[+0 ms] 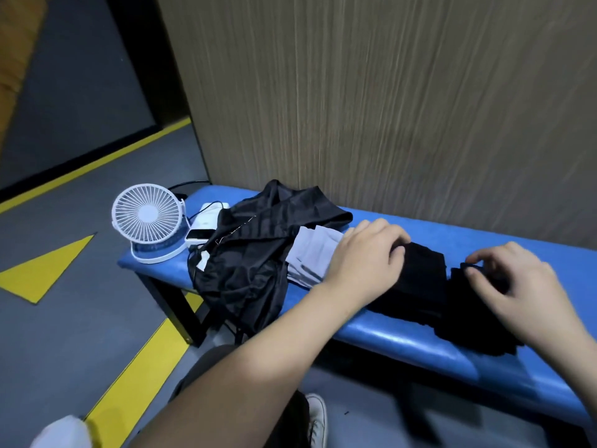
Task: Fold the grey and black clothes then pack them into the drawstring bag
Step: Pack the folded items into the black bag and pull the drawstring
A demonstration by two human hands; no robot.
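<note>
A black garment (420, 286) lies along the blue bench (403, 342), partly folded. My left hand (365, 253) rests on its left end with fingers curled over the fabric's far edge. My right hand (513, 282) pinches a fold of the black fabric at its right part. A folded grey garment (313, 253) lies just left of my left hand. The black drawstring bag (248, 253) is crumpled further left, partly hanging over the bench's front edge.
A white desk fan (147, 219) stands at the bench's left end, with a white power bank (206, 226) and cable beside it. A wood-grain wall (387, 108) rises behind the bench. Grey floor with yellow markings (45, 270) lies to the left. My shoe (316, 418) is below.
</note>
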